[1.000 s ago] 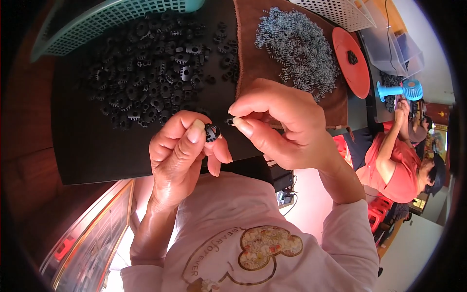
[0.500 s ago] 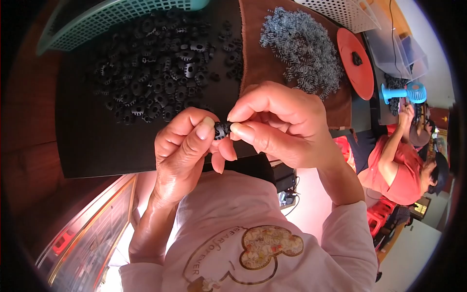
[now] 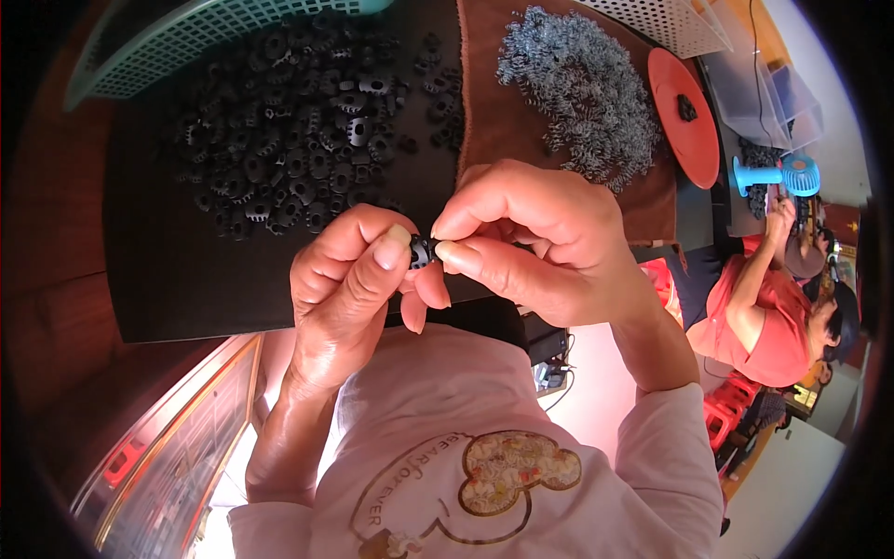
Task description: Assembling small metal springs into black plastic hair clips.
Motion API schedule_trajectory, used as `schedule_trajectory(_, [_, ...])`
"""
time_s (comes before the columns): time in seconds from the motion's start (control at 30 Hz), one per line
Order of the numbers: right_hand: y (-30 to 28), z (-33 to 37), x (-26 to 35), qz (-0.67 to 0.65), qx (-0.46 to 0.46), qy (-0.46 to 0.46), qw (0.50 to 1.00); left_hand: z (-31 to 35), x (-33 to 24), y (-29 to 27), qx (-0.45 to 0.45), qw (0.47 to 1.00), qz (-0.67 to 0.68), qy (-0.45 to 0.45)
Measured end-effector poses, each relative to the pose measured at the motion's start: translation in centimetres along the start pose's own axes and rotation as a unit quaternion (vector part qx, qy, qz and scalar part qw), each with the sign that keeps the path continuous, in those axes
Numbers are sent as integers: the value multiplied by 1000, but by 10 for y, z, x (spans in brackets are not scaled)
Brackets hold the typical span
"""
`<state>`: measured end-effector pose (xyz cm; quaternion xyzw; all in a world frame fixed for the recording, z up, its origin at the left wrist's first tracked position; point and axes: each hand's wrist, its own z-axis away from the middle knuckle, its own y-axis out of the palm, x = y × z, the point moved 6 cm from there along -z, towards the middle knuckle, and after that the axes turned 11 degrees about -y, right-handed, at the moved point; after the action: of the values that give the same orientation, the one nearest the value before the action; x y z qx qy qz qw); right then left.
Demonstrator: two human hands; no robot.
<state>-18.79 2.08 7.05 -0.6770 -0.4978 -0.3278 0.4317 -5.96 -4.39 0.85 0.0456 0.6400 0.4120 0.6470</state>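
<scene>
Above the near edge of the table, my left hand [image 3: 349, 289] pinches a small black toothed plastic piece [image 3: 421, 252], which looks like part of a claw hair clip, between thumb and fingers. From the other side, my right hand [image 3: 540, 242] closes thumb and forefinger on its right end. The fingertips hide much of the piece, and I cannot make out whether a spring is in it. Beyond my left hand lies a big heap of similar black toothed pieces [image 3: 307, 140]. A pile of small metal springs [image 3: 582, 93] rests on a brown cloth [image 3: 494, 121] beyond my right hand.
A green basket [image 3: 186, 47] stands at the far left, a white perforated basket [image 3: 656, 26] at the far right. Beside the springs is a red plate [image 3: 689, 140] with a dark lump [image 3: 686, 109]. Further right are a clear bin [image 3: 750, 98], a blue fan [image 3: 796, 175] and a seated co-worker [image 3: 764, 321].
Both hands stay together round the black piece and have shifted very slightly left. The right fingertips sit a little closer to the left thumb.
</scene>
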Motion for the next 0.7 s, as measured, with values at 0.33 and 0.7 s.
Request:
schedule_trajectory(0.33, [-1, -4, 10, 79, 23, -46, 996, 1, 0, 2, -38, 998, -48, 2])
schedule_trajectory(0.7, [4, 0, 1, 1, 36, 12, 999, 4, 1, 2, -43, 996, -76, 11])
